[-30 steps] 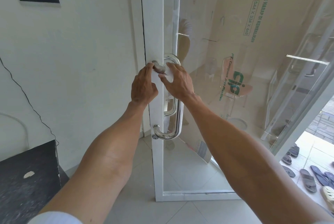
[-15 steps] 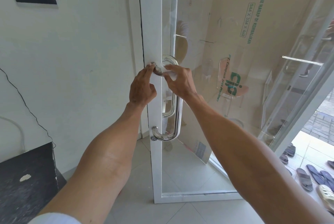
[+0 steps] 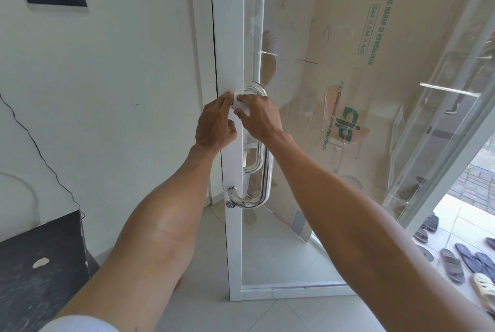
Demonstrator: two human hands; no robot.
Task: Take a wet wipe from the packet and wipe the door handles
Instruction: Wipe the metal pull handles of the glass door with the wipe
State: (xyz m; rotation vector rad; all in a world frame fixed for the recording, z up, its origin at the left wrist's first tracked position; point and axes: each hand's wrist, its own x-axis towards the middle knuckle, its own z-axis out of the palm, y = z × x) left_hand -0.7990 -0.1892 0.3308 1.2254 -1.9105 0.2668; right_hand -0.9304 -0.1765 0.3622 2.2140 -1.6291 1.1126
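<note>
Both grips pinch the wipe (image 3: 239, 105): left hand (image 3: 214, 125) and right hand (image 3: 261, 120) have closed together atop the handle (image 3: 263, 160); wiping has likely begun.

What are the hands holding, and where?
Both hands, left and right, pinch a white wet wipe with their fingertips against the handle's upper end.

Both hands (image 3: 241, 122) on door handle (image 3: 263, 171)
</note>
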